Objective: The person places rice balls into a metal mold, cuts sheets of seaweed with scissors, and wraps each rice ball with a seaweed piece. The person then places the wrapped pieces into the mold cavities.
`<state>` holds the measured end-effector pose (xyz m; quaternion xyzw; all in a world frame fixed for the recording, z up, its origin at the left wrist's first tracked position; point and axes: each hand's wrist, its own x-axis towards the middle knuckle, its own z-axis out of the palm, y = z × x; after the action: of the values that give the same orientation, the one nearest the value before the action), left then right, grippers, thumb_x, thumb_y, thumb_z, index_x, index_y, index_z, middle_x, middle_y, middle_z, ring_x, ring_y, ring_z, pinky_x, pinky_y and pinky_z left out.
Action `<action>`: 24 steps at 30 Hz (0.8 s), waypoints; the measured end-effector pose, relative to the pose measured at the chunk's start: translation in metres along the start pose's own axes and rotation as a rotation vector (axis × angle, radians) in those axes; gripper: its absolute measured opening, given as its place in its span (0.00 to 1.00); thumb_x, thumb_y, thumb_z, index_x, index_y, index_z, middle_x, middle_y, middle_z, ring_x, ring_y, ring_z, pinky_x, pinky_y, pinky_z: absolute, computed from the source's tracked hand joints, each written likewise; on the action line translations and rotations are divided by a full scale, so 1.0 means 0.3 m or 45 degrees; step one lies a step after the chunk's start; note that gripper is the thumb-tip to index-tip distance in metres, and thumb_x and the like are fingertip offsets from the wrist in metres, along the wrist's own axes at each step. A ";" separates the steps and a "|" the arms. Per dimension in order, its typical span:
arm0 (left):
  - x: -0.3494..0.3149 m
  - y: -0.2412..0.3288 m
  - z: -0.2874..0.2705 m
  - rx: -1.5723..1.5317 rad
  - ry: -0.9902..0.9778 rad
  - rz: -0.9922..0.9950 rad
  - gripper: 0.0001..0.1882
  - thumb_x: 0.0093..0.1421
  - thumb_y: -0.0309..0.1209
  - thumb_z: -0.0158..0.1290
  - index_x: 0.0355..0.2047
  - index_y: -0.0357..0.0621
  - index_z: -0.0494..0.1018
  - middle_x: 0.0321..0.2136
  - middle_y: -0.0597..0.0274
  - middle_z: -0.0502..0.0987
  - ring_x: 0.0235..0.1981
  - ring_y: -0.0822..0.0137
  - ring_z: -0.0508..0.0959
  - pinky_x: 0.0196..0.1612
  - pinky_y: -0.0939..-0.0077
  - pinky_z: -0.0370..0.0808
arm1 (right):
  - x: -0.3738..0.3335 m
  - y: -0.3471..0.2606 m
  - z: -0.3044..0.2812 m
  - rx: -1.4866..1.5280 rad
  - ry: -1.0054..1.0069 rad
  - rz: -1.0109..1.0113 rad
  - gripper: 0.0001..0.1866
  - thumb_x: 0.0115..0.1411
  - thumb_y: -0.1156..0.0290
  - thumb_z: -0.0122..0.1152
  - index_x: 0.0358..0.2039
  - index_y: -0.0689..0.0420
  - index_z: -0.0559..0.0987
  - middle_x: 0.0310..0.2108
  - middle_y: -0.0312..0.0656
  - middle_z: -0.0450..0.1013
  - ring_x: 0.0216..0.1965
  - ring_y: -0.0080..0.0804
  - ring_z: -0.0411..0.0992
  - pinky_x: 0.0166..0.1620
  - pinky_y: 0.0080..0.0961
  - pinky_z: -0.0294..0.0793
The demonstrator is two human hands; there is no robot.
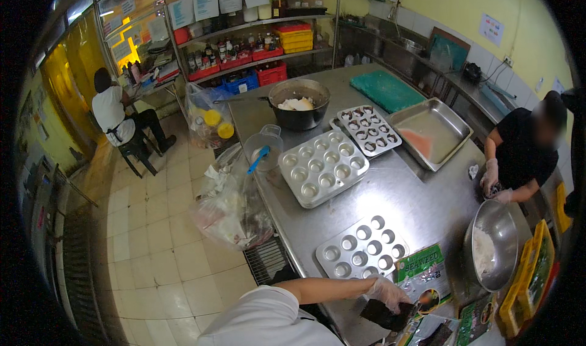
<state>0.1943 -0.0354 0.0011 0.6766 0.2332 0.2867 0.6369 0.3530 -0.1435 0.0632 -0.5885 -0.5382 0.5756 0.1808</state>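
Head view: your left hand's on the dark sheets

So your left hand (pixel 389 293), in a clear plastic glove, has its fingers closed on some dark sheets (pixel 383 315) down at the near edge of the steel table (pixel 427 205). Can't tell you what your right hand is doing, it's out of the shot. Just beyond your grip there's a green and silver packet (pixel 421 271) lying flat, right by a muffin tin (pixel 361 245), with more packaging around the sheets.

Farther up the table you've got a stack of muffin tins (pixel 329 168), then a smaller tin (pixel 383 150) with dark stuff in its cups. Next to that is a deep steel tray (pixel 452 129) with something pinkish at one end, plus a green board (pixel 386 91) behind. The black pot (pixel 299 121) has white food in it, and a blue utensil (pixel 259 158) leans in a clear tub (pixel 273 139).

Over on your right, a gloved co-worker (pixel 522 147) in black has both hands together by a big steel bowl (pixel 505 242) with something white inside.
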 end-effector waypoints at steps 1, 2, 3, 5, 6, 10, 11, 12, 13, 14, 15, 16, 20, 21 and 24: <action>0.000 -0.001 -0.002 0.164 0.030 -0.007 0.23 0.47 0.28 0.52 0.45 0.34 0.65 0.39 0.49 0.73 0.40 0.64 0.71 0.44 0.67 0.67 | 0.001 0.002 -0.001 -0.009 0.006 -0.001 0.15 0.59 0.60 0.43 0.40 0.56 0.68 0.27 0.46 0.67 0.27 0.37 0.63 0.30 0.28 0.61; -0.002 -0.003 -0.002 0.141 -0.013 -0.013 0.23 0.47 0.28 0.52 0.44 0.34 0.65 0.39 0.50 0.73 0.39 0.64 0.71 0.44 0.67 0.67 | -0.001 0.005 -0.003 -0.018 0.009 -0.002 0.15 0.59 0.60 0.43 0.41 0.56 0.68 0.28 0.46 0.67 0.27 0.38 0.63 0.31 0.28 0.61; 0.000 -0.005 -0.001 0.190 -0.090 -0.055 0.23 0.47 0.27 0.52 0.44 0.34 0.65 0.38 0.50 0.74 0.39 0.64 0.71 0.43 0.68 0.67 | -0.001 0.008 -0.004 -0.029 0.010 0.001 0.15 0.59 0.60 0.43 0.41 0.56 0.68 0.29 0.47 0.67 0.28 0.39 0.63 0.31 0.28 0.61; 0.008 -0.010 0.009 0.106 -0.198 -0.066 0.22 0.46 0.26 0.52 0.43 0.34 0.66 0.37 0.52 0.74 0.37 0.65 0.70 0.42 0.68 0.67 | -0.004 0.018 -0.010 -0.056 0.018 0.003 0.16 0.59 0.60 0.44 0.42 0.56 0.68 0.30 0.47 0.67 0.30 0.40 0.64 0.33 0.29 0.61; 0.007 -0.013 0.018 -0.024 -0.232 -0.043 0.21 0.46 0.26 0.52 0.43 0.34 0.66 0.36 0.53 0.74 0.36 0.65 0.70 0.41 0.69 0.68 | -0.008 0.024 -0.018 -0.065 0.017 0.000 0.16 0.59 0.61 0.44 0.42 0.56 0.68 0.31 0.48 0.67 0.31 0.40 0.64 0.34 0.30 0.61; 0.012 -0.001 0.075 -0.046 -0.323 -0.088 0.19 0.47 0.24 0.51 0.41 0.35 0.67 0.32 0.60 0.74 0.34 0.69 0.70 0.38 0.71 0.68 | -0.023 0.063 -0.043 -0.123 0.046 0.015 0.17 0.58 0.61 0.44 0.44 0.57 0.69 0.34 0.50 0.68 0.34 0.43 0.64 0.37 0.32 0.61; 0.014 0.005 0.090 -0.094 -0.403 -0.165 0.18 0.48 0.25 0.50 0.42 0.35 0.67 0.32 0.60 0.74 0.34 0.69 0.70 0.38 0.71 0.68 | -0.024 0.076 -0.055 -0.139 0.060 0.016 0.17 0.58 0.61 0.45 0.44 0.57 0.69 0.35 0.50 0.68 0.35 0.44 0.65 0.38 0.32 0.61; 0.002 0.007 0.089 -0.102 -0.295 -0.008 0.20 0.48 0.27 0.50 0.44 0.38 0.67 0.34 0.61 0.74 0.35 0.69 0.70 0.40 0.70 0.68 | -0.029 0.090 -0.075 -0.158 0.089 0.021 0.17 0.58 0.62 0.45 0.45 0.57 0.69 0.36 0.50 0.68 0.36 0.44 0.65 0.39 0.33 0.61; 0.002 0.010 0.091 -0.084 -0.222 -0.077 0.20 0.48 0.27 0.50 0.44 0.38 0.66 0.34 0.61 0.74 0.36 0.68 0.70 0.41 0.69 0.68 | -0.029 0.102 -0.099 -0.180 0.124 0.021 0.18 0.58 0.62 0.45 0.45 0.57 0.69 0.36 0.51 0.68 0.36 0.45 0.65 0.40 0.33 0.61; -0.005 0.009 0.079 -0.108 -0.187 -0.070 0.21 0.48 0.27 0.50 0.45 0.39 0.66 0.35 0.61 0.74 0.36 0.68 0.70 0.42 0.69 0.67 | -0.025 0.112 -0.131 -0.212 0.167 0.026 0.18 0.57 0.62 0.45 0.45 0.58 0.69 0.37 0.51 0.68 0.37 0.45 0.65 0.41 0.34 0.61; -0.012 0.005 0.070 -0.117 -0.143 -0.061 0.21 0.48 0.28 0.51 0.45 0.40 0.66 0.35 0.61 0.74 0.37 0.67 0.70 0.42 0.68 0.67 | -0.026 0.121 -0.165 -0.257 0.226 0.035 0.18 0.57 0.62 0.45 0.46 0.58 0.69 0.38 0.52 0.69 0.38 0.46 0.65 0.41 0.34 0.62; -0.011 0.000 0.051 -0.029 -0.028 -0.102 0.24 0.48 0.27 0.50 0.48 0.41 0.64 0.37 0.59 0.73 0.39 0.66 0.70 0.44 0.69 0.67 | -0.025 0.129 -0.199 -0.317 0.278 0.048 0.19 0.57 0.62 0.45 0.46 0.58 0.69 0.39 0.52 0.69 0.39 0.47 0.65 0.42 0.35 0.62; -0.005 -0.038 -0.016 -0.237 0.183 -0.298 0.28 0.49 0.27 0.49 0.53 0.43 0.60 0.40 0.56 0.72 0.41 0.67 0.70 0.45 0.72 0.68 | -0.007 0.149 -0.267 -0.659 0.403 0.109 0.20 0.57 0.63 0.46 0.48 0.58 0.69 0.42 0.54 0.69 0.42 0.49 0.66 0.45 0.37 0.62; -0.002 -0.048 -0.024 -0.274 0.243 -0.298 0.28 0.50 0.27 0.49 0.53 0.43 0.60 0.40 0.56 0.72 0.40 0.67 0.70 0.44 0.73 0.69 | -0.003 0.151 -0.271 -0.802 0.400 0.126 0.24 0.53 0.64 0.49 0.50 0.60 0.66 0.43 0.57 0.68 0.44 0.51 0.65 0.46 0.38 0.63; -0.010 -0.069 -0.019 -0.390 0.496 -0.288 0.27 0.51 0.28 0.49 0.53 0.40 0.58 0.37 0.56 0.72 0.36 0.67 0.71 0.38 0.73 0.71 | -0.009 0.139 -0.279 -0.941 0.249 0.256 0.38 0.51 0.60 0.56 0.57 0.63 0.53 0.57 0.58 0.51 0.60 0.50 0.47 0.61 0.35 0.47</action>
<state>0.1892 -0.0317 -0.0195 0.4739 0.3794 0.3706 0.7029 0.4445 -0.1265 0.0525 -0.7157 -0.6292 0.2989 -0.0500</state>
